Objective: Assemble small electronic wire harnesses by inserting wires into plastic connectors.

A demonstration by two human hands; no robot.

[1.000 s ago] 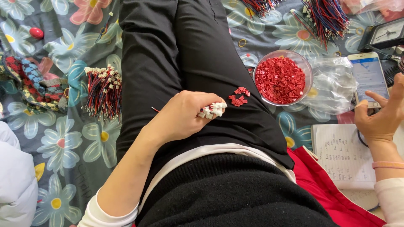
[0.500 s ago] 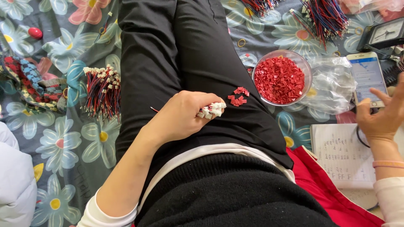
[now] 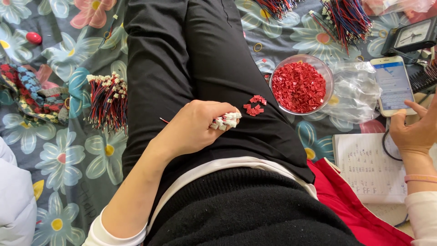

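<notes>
Bowl (image 3: 278, 98) lies right of the thigh; wire bundle (image 3: 107, 102) left.

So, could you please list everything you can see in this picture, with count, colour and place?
bowl: one, clear, full of red chips, right of the leg
loose chips: small cluster, red, on the thigh
wire bundle: one, red and black with white ends, left of the leg
more wires: two bundles, same colours, top
phone: one, white, far right
clock: one, black, top right
notebook: one, white, lower right
plastic bag: one, clear, beside the bowl
knitted cloth: one, multicoloured, far left
blanket: one, grey, flowered, beneath all
left hand: grip shut on white connectors
right hand: at the phone, fingers open
</notes>
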